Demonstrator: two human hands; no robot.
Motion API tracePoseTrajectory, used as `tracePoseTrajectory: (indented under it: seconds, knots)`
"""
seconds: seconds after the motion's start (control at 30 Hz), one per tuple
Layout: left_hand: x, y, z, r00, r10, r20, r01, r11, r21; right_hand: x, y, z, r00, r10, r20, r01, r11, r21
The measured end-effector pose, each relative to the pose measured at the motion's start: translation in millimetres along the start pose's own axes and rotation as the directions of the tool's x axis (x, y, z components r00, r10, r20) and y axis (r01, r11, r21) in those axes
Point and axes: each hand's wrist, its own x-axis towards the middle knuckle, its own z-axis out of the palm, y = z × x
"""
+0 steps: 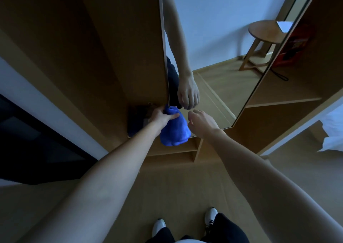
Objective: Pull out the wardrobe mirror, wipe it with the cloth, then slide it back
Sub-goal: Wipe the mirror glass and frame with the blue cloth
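Observation:
The tall wardrobe mirror [222,44] stands pulled out from the wooden wardrobe [104,44], its glass facing me and reflecting an arm and a hand. My left hand [161,115] grips the top of a blue cloth [175,129], which hangs bunched at the mirror's lower left edge. My right hand [201,122] hovers just right of the cloth, close to the glass, fingers loosely curled and holding nothing.
Open wardrobe shelves [285,101] lie right of the mirror, low shelves [178,149] below it. A dark object [137,120] sits on the wardrobe floor at left. White bedding [332,133] is at the right edge. A stool shows only as a reflection.

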Motion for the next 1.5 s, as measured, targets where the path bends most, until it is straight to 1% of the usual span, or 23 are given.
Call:
tracePoseTrajectory:
  seconds: [0.1, 0.23, 0.3, 0.37, 0.43, 0.5, 0.6, 0.73, 0.83, 0.93, 1.03, 1.13, 1.23, 1.37, 1.5]
  knots:
    - [-3.8, -11.9, 9.5, 0.999, -0.032, -0.026, 0.033, 0.999, 0.013, -2.8, 2.5, 7.6, 1.000, 0.008, 0.004, -0.008, 1.000, 0.020]
    - [-7.4, -21.7, 21.3, 0.994, -0.072, -0.079, 0.082, 0.989, 0.126, -9.5, 7.2, 18.5, 1.000, -0.002, 0.028, 0.001, 1.000, 0.010]
    - [-9.2, -21.0, 21.2, 0.990, -0.123, -0.068, 0.129, 0.986, 0.103, -9.0, 5.8, 18.3, 0.999, -0.002, 0.038, 0.001, 1.000, 0.007]
    - [-6.9, -14.8, 11.9, 0.987, -0.158, -0.008, 0.158, 0.985, 0.068, -5.3, 3.6, 14.8, 0.999, 0.006, 0.044, -0.006, 1.000, 0.010]
    - [-2.7, -5.0, 0.8, 0.990, -0.126, 0.055, 0.122, 0.990, 0.073, -1.3, 2.2, 7.8, 0.999, 0.010, 0.045, -0.011, 1.000, 0.016]
    - [0.5, 2.6, -7.3, 0.994, -0.079, 0.071, 0.073, 0.994, 0.082, 1.7, 0.5, 0.8, 0.999, -0.001, 0.033, 0.000, 1.000, 0.025]
    - [0.9, 4.4, -5.6, 0.998, -0.044, 0.039, 0.041, 0.998, 0.054, 3.1, -3.8, 1.0, 1.000, 0.003, 0.029, -0.004, 1.000, 0.026]
    - [5.7, -15.0, 7.1, 0.997, -0.070, 0.011, 0.070, 0.997, 0.017, -0.7, -3.5, 16.2, 0.999, 0.024, 0.032, -0.026, 0.998, 0.055]
    - [9.1, -34.9, 16.7, 0.989, -0.147, 0.001, 0.147, 0.988, 0.056, -7.6, -0.1, 31.4, 0.997, 0.032, 0.077, -0.036, 0.998, 0.047]
    - [9.5, -52.1, 27.9, 0.987, -0.147, -0.062, 0.152, 0.984, 0.096, -12.7, 2.5, 41.3, 0.994, 0.052, 0.096, -0.057, 0.997, 0.051]
    - [10.1, -48.7, 26.2, 0.982, -0.187, -0.031, 0.189, 0.978, 0.093, -11.0, 2.2, 41.7, 0.995, 0.030, 0.091, -0.034, 0.998, 0.050]
    - [13.4, -32.4, 14.1, 0.986, -0.163, 0.038, 0.161, 0.985, 0.059, -7.2, 1.9, 39.0, 0.997, 0.007, 0.076, -0.011, 0.999, 0.049]
    - [16.1, -23.5, 3.5, 0.990, -0.128, 0.066, 0.124, 0.990, 0.062, -2.5, 2.4, 36.0, 0.997, 0.014, 0.069, -0.016, 0.999, 0.033]
    - [19.7, -31.0, 7.0, 0.994, -0.106, 0.032, 0.103, 0.992, 0.066, 0.5, 1.5, 42.8, 0.996, 0.057, 0.069, -0.063, 0.995, 0.078]
    - [24.3, -50.3, 20.1, 0.991, -0.133, -0.008, 0.133, 0.988, 0.072, -6.6, 3.6, 64.6, 0.987, 0.087, 0.133, -0.101, 0.990, 0.098]
